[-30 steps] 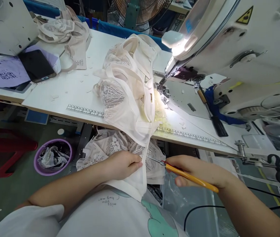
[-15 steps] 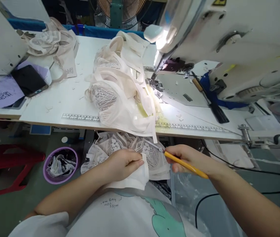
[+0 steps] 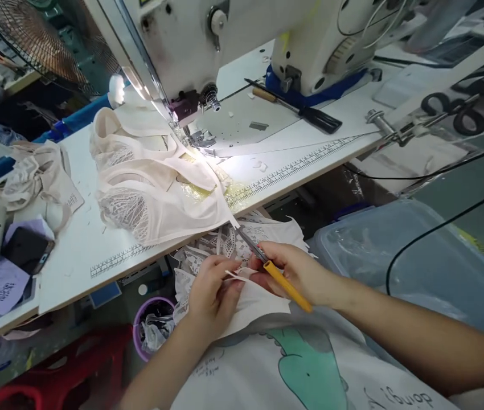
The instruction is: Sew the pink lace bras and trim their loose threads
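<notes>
My left hand (image 3: 214, 293) is closed, pinching the edge of a white fabric piece (image 3: 263, 302) over my lap. A thin folded edge of this piece stands up between my hands. My right hand (image 3: 293, 267) is closed around a tool with an orange handle and a slim metal shaft (image 3: 287, 285); its exact kind is unclear. Its fingertips also meet the white fabric. The shaft points up and left, its tip near a strap end hanging off the table. That strap belongs to a cream lace bra (image 3: 160, 205) lying by the sewing machine needle. More lace bras (image 3: 229, 242) lie beneath my hands.
A lit sewing machine (image 3: 199, 51) stands over the white table (image 3: 83, 228), which has a printed ruler along its edge. A black-handled tool (image 3: 319, 118) lies right of the needle. Left are a phone (image 3: 28, 250) and papers. Below sit a purple bin (image 3: 139, 336) and red stool (image 3: 62, 370).
My view has swung right and tilted. My hands have come together, the right one moving in to the white fabric while still holding the orange-handled tool.
</notes>
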{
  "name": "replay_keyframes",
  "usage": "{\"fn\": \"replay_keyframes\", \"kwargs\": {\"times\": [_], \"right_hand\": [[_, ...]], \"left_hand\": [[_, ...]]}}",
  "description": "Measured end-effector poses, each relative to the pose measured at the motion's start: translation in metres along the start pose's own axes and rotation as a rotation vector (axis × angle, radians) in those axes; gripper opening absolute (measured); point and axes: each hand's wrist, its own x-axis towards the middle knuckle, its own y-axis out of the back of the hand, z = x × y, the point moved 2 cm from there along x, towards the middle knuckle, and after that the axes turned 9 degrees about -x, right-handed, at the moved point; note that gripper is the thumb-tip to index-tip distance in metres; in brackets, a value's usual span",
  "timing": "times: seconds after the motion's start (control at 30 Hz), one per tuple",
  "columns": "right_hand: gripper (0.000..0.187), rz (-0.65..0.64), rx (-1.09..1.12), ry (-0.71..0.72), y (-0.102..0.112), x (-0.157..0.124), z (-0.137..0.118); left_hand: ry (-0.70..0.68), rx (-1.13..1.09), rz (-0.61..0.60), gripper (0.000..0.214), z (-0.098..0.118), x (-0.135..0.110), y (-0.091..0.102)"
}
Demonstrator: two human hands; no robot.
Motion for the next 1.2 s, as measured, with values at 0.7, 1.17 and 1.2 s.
{"fn": "replay_keyframes", "kwargs": {"times": [0.7,1.17,1.2], "right_hand": [[0.020,-0.068,-0.532,-0.234,0.019,0.002,0.014],[0.029,0.105,0.065,-0.119,0.014,-0.032,0.039],[0.027,0.140,0.071,-0.097,0.015,-0.032,0.041]], "left_hand": [[0.200,-0.006,-0.070,0.011,0.014,-0.001,-0.005],[0.758,-0.511,0.427,0.029,-0.006,-0.002,-0.010],[0.775,-0.551,0.432,0.030,-0.006,-0.002,-0.012]]}}
